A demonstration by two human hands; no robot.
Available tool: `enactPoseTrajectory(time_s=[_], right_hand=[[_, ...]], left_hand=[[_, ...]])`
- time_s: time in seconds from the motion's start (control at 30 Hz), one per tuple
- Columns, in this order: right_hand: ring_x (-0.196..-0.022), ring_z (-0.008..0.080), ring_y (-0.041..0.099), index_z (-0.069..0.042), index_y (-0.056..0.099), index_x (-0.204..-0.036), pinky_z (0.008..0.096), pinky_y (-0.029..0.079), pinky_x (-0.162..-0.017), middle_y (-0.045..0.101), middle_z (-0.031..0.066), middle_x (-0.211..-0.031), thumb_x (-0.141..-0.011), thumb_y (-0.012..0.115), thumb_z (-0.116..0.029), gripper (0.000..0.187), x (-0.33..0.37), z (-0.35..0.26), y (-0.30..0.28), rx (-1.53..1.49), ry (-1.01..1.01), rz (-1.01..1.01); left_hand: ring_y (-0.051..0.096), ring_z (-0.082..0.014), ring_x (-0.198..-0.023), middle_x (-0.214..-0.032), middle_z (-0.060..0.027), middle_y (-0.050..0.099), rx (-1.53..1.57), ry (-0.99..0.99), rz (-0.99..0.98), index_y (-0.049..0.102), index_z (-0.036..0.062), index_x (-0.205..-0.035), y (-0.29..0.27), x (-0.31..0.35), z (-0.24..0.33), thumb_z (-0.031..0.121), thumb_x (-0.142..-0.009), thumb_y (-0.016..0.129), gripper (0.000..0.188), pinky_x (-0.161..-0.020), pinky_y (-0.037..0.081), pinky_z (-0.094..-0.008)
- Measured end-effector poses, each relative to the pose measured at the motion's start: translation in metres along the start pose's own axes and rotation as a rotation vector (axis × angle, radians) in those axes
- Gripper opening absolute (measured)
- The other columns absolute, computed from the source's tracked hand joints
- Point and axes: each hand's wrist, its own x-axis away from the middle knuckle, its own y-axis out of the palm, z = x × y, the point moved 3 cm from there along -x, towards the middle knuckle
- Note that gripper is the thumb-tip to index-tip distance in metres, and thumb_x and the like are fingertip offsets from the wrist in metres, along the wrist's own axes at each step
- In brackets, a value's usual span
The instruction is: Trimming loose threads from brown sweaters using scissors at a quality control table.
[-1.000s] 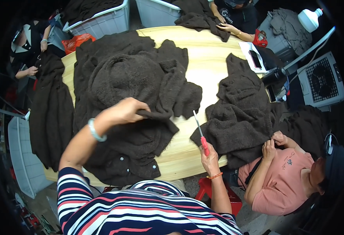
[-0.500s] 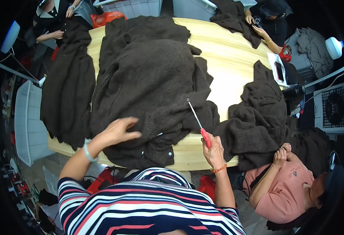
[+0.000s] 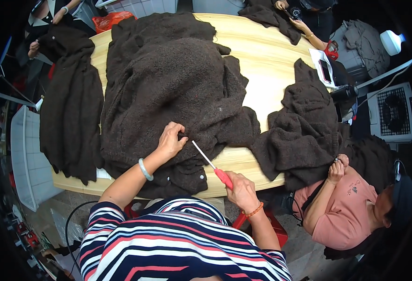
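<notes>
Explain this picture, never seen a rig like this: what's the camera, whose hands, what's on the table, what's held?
No robot here: a person works with two bare hands. The picture comes from the left of two fisheye cameras worn on the head, looking down, so straight edges bend near the rim. On the wood-grain table lie a large dark brown knit pile in front of the wearer and a smaller heap to the right. The left hand touches the pile; whether it pinches cloth is unclear. The right hand grips a red-handled tool, its metal tip close to the left hand.
</notes>
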Motion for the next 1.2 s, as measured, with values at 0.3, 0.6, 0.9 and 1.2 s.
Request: enactPoseTrajectory(time_s=[0.3, 0.6, 0.9, 1.2], right_hand=[[-0.065, 0.0384, 0.066, -0.012, 0.063, -0.105, 0.0478, 0.052, -0.062, 0.064, 0.0186, -0.066, -0.086, 0.062, -0.020, 0.021, 0.015, -0.024, 0.003, 0.141, -0.020, -0.185], [-0.079, 0.0378, 0.065, -0.010, 0.060, -0.117, 0.0481, 0.052, -0.070, 0.066, 0.0219, -0.086, -0.085, 0.063, -0.013, 0.032, 0.016, -0.012, -0.004, 0.001, 0.004, 0.082], [-0.076, 0.0386, 0.066, -0.011, 0.060, -0.120, 0.0483, 0.053, -0.072, 0.066, 0.0210, -0.080, -0.088, 0.060, -0.015, 0.033, 0.009, -0.016, -0.016, 0.089, 0.223, -0.115], [-0.089, 0.0324, 0.064, -0.009, 0.058, -0.123, 0.0424, 0.053, -0.079, 0.067, 0.0139, -0.094, -0.079, 0.067, -0.006, 0.045, 0.012, 0.017, -0.021, -0.050, -0.011, 0.087]], left_hand=[[0.056, -0.0034, -0.072, -0.081, 0.0021, 0.063, 0.810, -0.482, -0.231, 0.066, 0.0023, -0.091, -0.006, 0.006, -0.030, 0.005, -0.083, 0.074, 0.012, -0.064, 0.046, -0.0190], [0.060, -0.0079, -0.080, -0.093, -0.0009, 0.064, 0.521, -0.260, -0.238, 0.059, 0.0032, -0.116, -0.025, -0.017, -0.010, 0.014, -0.084, 0.075, 0.038, -0.071, 0.047, -0.0224], [0.054, -0.0045, -0.069, -0.078, 0.0008, 0.064, 0.729, -0.376, -0.313, 0.067, 0.0010, -0.089, 0.028, -0.043, -0.011, 0.011, -0.083, 0.074, 0.014, -0.064, 0.045, -0.0214], [0.054, -0.0085, -0.080, -0.089, -0.0015, 0.060, 0.507, -0.251, -0.410, 0.060, 0.0004, -0.112, 0.013, -0.071, 0.026, 0.025, -0.081, 0.079, 0.044, -0.075, 0.049, -0.0252]])
